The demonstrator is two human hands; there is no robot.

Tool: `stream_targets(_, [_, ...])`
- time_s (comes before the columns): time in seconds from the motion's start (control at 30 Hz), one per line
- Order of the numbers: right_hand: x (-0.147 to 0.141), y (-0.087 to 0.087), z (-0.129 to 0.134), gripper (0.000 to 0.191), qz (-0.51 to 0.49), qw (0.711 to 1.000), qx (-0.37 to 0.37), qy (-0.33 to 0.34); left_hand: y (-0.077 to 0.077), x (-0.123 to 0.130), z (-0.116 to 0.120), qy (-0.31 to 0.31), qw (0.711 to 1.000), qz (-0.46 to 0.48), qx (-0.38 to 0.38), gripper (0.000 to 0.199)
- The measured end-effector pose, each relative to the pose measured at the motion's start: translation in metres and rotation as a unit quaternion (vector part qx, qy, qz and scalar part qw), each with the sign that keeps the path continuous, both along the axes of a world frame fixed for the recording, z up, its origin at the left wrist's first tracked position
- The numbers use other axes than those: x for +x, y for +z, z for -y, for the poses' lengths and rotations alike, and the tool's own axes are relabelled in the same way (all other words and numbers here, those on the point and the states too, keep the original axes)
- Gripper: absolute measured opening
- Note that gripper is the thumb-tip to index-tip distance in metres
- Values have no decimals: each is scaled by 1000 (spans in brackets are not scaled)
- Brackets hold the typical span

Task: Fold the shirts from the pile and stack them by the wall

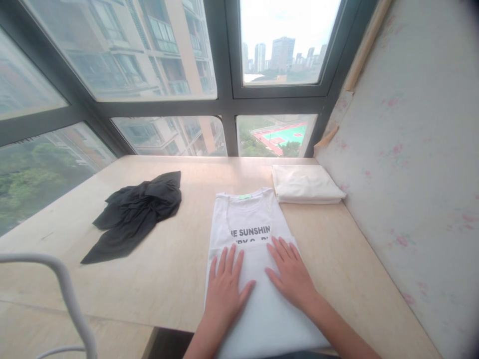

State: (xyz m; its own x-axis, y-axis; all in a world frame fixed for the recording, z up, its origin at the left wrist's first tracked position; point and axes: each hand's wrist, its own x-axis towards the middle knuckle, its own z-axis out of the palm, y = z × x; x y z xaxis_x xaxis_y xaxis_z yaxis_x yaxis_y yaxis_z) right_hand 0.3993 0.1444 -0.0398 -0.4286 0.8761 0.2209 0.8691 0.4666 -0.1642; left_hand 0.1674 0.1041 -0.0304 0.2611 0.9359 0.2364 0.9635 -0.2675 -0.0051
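Observation:
A white T-shirt (250, 214) with dark printed lettering lies on the wooden surface, its neckline toward the window and its sides folded in. Part of its lower body is folded up and covers some of the lettering. On the left of that folded layer my left hand (226, 289) rests flat with fingers spread. My right hand (290, 274) lies flat on the right side, fingers apart, near the fold's upper edge. Both hands touch the cloth without gripping it. The shirt's lower end runs toward me, partly hidden by my forearms.
A crumpled black garment (145, 204) lies on the wooden surface (157, 279) at left. Folded white cloth (307, 184) sits by the flowered wall (404, 174) at right. A white curved tube (71, 294) stands at lower left. Grey-framed windows (224, 107) edge the far side.

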Motion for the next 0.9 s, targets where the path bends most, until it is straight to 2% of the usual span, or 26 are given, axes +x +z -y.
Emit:
stream_targets(0.13, [19,-7,-20,56,2,1000,-9,-29,-3,-28,-8,61,998,10,-8,63])
stream_targets(0.23, [28,-11,-26,55,2,1000,-8,-16,-3,-39,-8,54,998,25,3,57])
stream_targets(0.33, [33,-8,-21,57,-15,1000,10,-3,3,-43,0,30,997,59,51,50])
stream_targets(0.4, [37,0,-6,61,-26,999,32,-8,10,-43,15,-14,993,81,84,44])
stream_targets(0.5, [46,15,34,64,-11,998,57,-4,20,-39,45,-127,983,92,96,31])
stream_targets(0.57, [51,21,63,64,10,997,64,46,25,-35,64,-201,972,72,99,22])
stream_targets(0.63, [56,21,86,63,21,989,87,117,26,-33,78,-246,963,25,107,35])
stream_targets(0.7, [59,16,99,63,32,977,119,172,23,-33,87,-259,959,-23,115,46])
stream_targets(0.73, [60,13,102,62,37,973,131,187,20,-35,89,-255,959,-34,118,44])
stream_targets(0.8, [60,7,105,55,46,972,132,187,12,-40,93,-242,962,-24,126,37])
stream_targets(0.9, [58,5,105,55,35,980,118,157,1,-50,97,-226,964,33,133,43])
